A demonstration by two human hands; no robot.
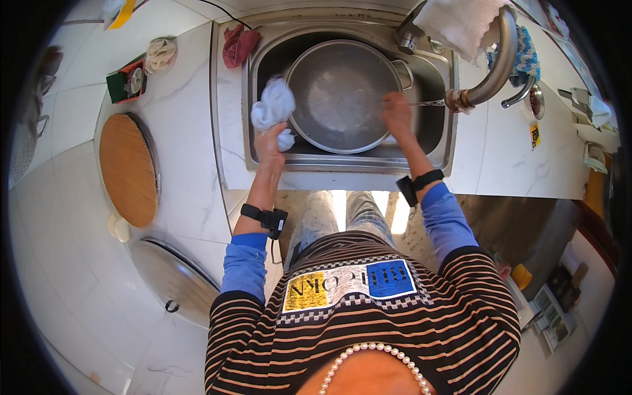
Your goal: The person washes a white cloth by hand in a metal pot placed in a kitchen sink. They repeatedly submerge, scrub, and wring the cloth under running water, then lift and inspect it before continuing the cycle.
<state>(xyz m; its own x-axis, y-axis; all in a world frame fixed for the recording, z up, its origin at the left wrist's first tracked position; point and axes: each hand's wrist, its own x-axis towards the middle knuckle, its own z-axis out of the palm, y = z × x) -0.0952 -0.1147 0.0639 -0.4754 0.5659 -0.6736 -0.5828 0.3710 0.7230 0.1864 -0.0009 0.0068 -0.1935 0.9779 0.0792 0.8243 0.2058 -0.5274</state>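
A large round metal pot (340, 94) sits in the stainless steel sink (434, 153), its wide mouth facing me. My left hand (270, 145) grips a bunched pale cloth (274, 103) just beyond the pot's left rim. At the right side of the pot, my right hand (398, 114) is over or against the rim, fingers curled and slightly blurred; whether it grips the rim is unclear. A thin stream of water runs from the curved faucet (503, 59) towards that hand. One loop handle (406, 74) shows at the pot's upper right.
A dark red cloth (239, 45) lies by the sink's upper left corner. On the left counter are a round wooden board (128, 170), a metal lid (173, 281) and a red box (129, 81). White and blue cloths (526, 57) hang around the faucet.
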